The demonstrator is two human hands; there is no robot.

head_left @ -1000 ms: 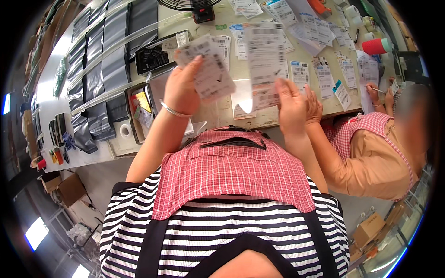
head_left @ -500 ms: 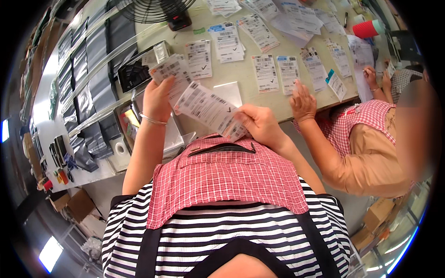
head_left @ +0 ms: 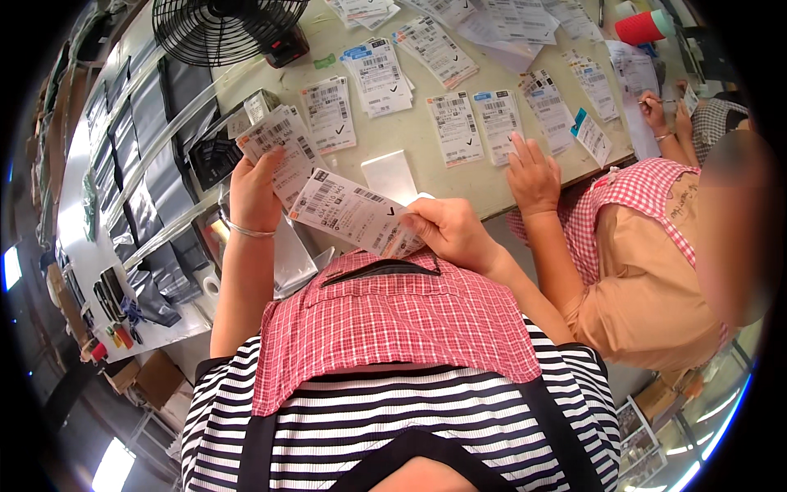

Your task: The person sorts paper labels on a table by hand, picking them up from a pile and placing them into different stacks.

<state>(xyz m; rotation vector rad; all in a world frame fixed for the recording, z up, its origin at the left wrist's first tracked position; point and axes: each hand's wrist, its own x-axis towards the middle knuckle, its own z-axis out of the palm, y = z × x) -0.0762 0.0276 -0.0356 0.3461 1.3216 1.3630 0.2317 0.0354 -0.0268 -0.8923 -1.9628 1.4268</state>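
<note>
My left hand (head_left: pixel 257 190) is closed on a shipping label (head_left: pixel 288 148), thumb on top; whether several lie in that stack I cannot tell. My right hand (head_left: pixel 452 233) pinches the lower right end of another shipping label (head_left: pixel 352 209), which carries a handwritten tick. This second label overlaps the lower edge of the left one, and both are held above the near table edge, in front of my red checked apron. Just beyond them lies a blank white card (head_left: pixel 388 175). A ticked label (head_left: pixel 329 113) rests on the table past my left hand.
Stacks of labels (head_left: pixel 377 78) spread over the table (head_left: pixel 410 131). A black fan (head_left: pixel 221 29) stands far left, above dark plastic bags (head_left: pixel 187 90). At right, a co-worker's hand (head_left: pixel 533 176) touches a label (head_left: pixel 497 123); a red thread cone (head_left: pixel 641 28) is beyond.
Both hands and their labels have shifted slightly left in view. The right label lies turned a little flatter. My head view has moved, showing more of the fan.
</note>
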